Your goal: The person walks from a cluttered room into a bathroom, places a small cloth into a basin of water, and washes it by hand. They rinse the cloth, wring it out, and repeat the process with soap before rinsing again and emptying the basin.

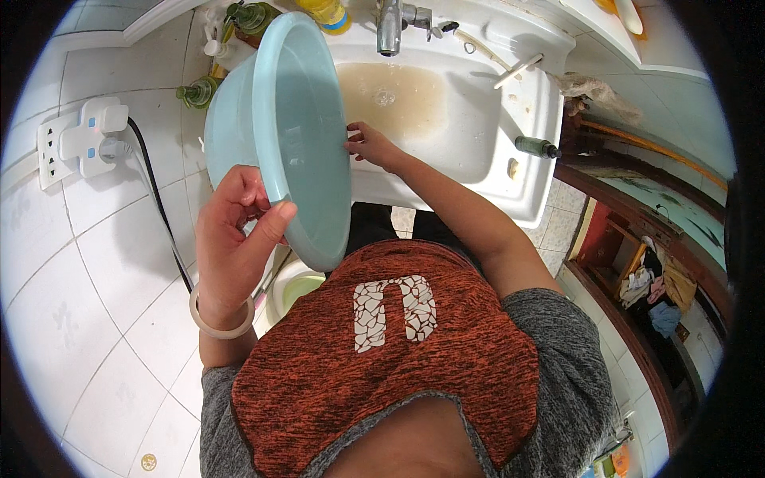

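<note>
A light-blue plastic basin (311,143) is held tipped on its side over the left part of a white washbasin (472,137). My left hand (239,233), with a pale bangle (222,331) on the wrist, grips the basin's near rim, the thumb on the inner side and the fingers outside. Beside the opposite edge of the rim is my right hand (373,146), its fingers slightly apart and curled. Its fingertips meet the rim in the view; whether they touch it I cannot tell. Cloudy brownish water (412,95) lies in the washbasin, with bubbles on it.
A metal faucet (389,30) stands at the back. Green pump bottles (197,94) crowd the left side, near a yellow container (326,13). On the right ledge are a dark green bottle (538,147) and a white-handled item (517,71). A plug adapter (92,137) with cords sits on the left wall.
</note>
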Demonstrator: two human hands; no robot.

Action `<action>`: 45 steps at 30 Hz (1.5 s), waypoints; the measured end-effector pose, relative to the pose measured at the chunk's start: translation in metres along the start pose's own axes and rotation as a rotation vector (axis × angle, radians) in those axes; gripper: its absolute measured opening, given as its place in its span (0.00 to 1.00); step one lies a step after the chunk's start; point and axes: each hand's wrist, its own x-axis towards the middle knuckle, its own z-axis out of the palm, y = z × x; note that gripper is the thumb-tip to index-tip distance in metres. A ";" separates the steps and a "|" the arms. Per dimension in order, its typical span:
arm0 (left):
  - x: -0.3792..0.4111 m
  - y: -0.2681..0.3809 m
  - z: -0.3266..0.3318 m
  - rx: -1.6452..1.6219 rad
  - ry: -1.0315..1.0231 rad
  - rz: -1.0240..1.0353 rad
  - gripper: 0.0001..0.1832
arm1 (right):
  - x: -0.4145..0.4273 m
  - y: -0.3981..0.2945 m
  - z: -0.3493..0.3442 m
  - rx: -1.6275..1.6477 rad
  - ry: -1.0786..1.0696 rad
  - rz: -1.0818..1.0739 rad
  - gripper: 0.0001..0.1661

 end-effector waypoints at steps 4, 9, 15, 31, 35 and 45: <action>-0.005 0.003 -0.002 0.039 0.000 0.005 0.08 | -0.004 -0.007 0.010 0.007 0.019 -0.025 0.33; -0.016 0.006 -0.001 0.107 0.002 0.058 0.08 | -0.010 -0.011 0.012 -0.020 0.024 -0.054 0.34; -0.039 -0.005 0.013 0.019 0.021 0.228 0.10 | -0.023 -0.005 -0.013 -0.046 0.057 -0.117 0.32; -0.174 -0.098 0.123 -0.519 0.716 -0.022 0.14 | -0.052 -0.032 -0.119 -0.041 -0.046 -0.099 0.22; -0.221 -0.149 0.119 -0.493 0.886 -0.128 0.21 | -0.068 -0.054 -0.077 -0.055 -0.100 -0.140 0.23; -0.450 -0.318 0.083 -0.443 1.491 -0.442 0.22 | -0.163 -0.017 0.176 -0.382 -0.651 -0.157 0.30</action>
